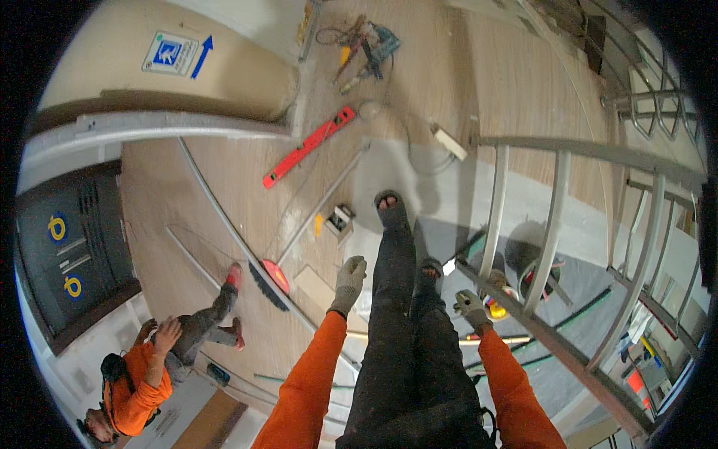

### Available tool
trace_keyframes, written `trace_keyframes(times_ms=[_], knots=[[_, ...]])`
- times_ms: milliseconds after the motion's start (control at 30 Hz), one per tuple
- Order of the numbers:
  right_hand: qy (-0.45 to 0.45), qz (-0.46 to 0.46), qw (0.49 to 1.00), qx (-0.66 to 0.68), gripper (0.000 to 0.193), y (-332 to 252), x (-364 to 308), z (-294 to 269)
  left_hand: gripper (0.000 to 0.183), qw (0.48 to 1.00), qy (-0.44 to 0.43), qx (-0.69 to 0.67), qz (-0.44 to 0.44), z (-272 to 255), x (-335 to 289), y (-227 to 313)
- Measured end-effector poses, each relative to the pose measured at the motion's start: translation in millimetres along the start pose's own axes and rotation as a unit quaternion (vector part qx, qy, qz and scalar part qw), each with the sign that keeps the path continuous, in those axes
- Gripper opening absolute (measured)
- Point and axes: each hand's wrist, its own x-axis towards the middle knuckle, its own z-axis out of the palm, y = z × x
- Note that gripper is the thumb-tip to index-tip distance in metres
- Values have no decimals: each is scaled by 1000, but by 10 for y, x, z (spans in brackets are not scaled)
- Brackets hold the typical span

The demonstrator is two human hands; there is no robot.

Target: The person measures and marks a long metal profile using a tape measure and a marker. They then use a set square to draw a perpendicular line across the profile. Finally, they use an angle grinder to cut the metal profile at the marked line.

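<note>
My left hand (349,283), in a pale work glove, hangs in the air left of my legs. Its fingers are curled together with nothing visible in them. On the other side, my right hand (471,310), gloved too, hovers near the metal ladder (493,224), its fingers bent and slightly apart; no held thing shows. Beyond it stands a bucket of tools (497,305). A flat beige board (318,287) lies on the floor beside my left hand, with a small open box (340,218) farther off.
A red spirit level (308,147), a broom (268,284), a red dustpan (275,275), a white power strip (449,142) and corded power tools (381,49) lie about the floor. Another person (142,389) in orange is at the lower left. Long strips (553,329) lie right.
</note>
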Motion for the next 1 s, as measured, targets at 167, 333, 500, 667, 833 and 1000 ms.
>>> trace_keyframes(times_ms=[167, 333, 500, 667, 833, 1000], knots=[[-22, -9, 997, 77, 21, -1716, 1555, -254, 42, 993, 11, 105, 46, -168, 1775, 762], [172, -268, 904, -284, 21, -2027, 3743, -459, 45, 961, 1, 227, 155, -10, 3974, 1760], [180, -230, 940, -177, 34, -3813, 5578, -176, 55, 813, -106, 569, 65, -193, 5604, 2578], [198, -139, 965, -101, 37, -4673, 6924, 15, 51, 918, 42, 328, 218, 604, 6339, 2992], [230, -117, 955, -149, 49, -5087, 7401, 294, 46, 880, 214, 228, 359, 430, 7012, 3283], [244, -155, 922, -257, 50, -4916, 7515, 359, 49, 870, 227, 218, 380, 124, 7432, 3770]])
